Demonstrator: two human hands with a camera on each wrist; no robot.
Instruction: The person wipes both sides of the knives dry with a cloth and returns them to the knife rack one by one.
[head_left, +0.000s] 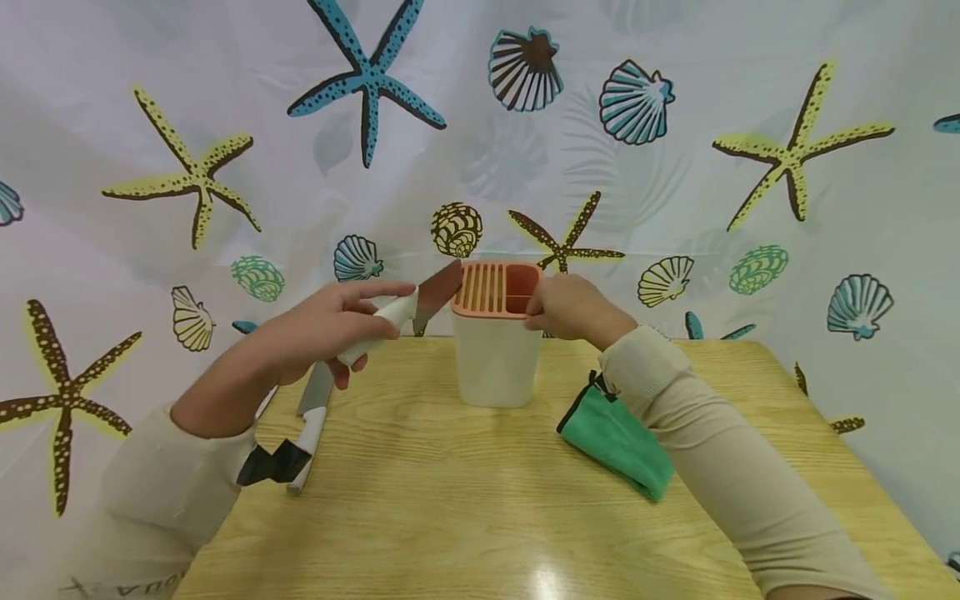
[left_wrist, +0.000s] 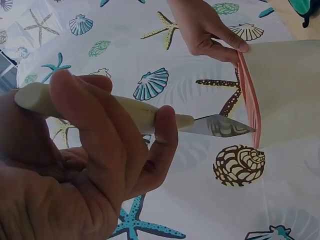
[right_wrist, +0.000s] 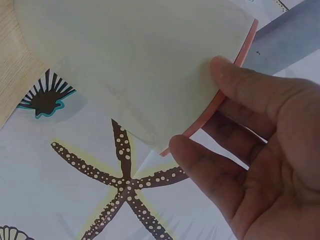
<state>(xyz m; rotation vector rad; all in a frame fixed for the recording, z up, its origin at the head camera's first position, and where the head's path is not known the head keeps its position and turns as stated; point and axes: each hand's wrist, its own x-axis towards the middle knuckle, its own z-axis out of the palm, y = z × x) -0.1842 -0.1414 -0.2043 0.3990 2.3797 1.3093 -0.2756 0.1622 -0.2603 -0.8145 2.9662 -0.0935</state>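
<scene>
A white knife holder [head_left: 497, 362] with an orange slotted top [head_left: 480, 287] stands upright on the table. My left hand [head_left: 322, 325] grips the white handle of a knife [head_left: 438, 287]. That knife's blade tip meets the edge of the slotted top in the left wrist view, where the blade [left_wrist: 220, 126] points toward the orange rim. On the opposite side, my right hand [head_left: 573, 307] holds the holder's rim, thumb [right_wrist: 232, 80] against the white outer wall and other fingers at the orange edge. Its open compartment [head_left: 522, 279] lies beside the slots.
Another white-handled knife [head_left: 311, 425] lies on the wooden table [head_left: 420, 500] below my left forearm, with part of a further blade beside it. A folded green cloth item [head_left: 618, 437] with black trim lies near my right forearm. Behind hangs a sea-patterned curtain [head_left: 480, 167].
</scene>
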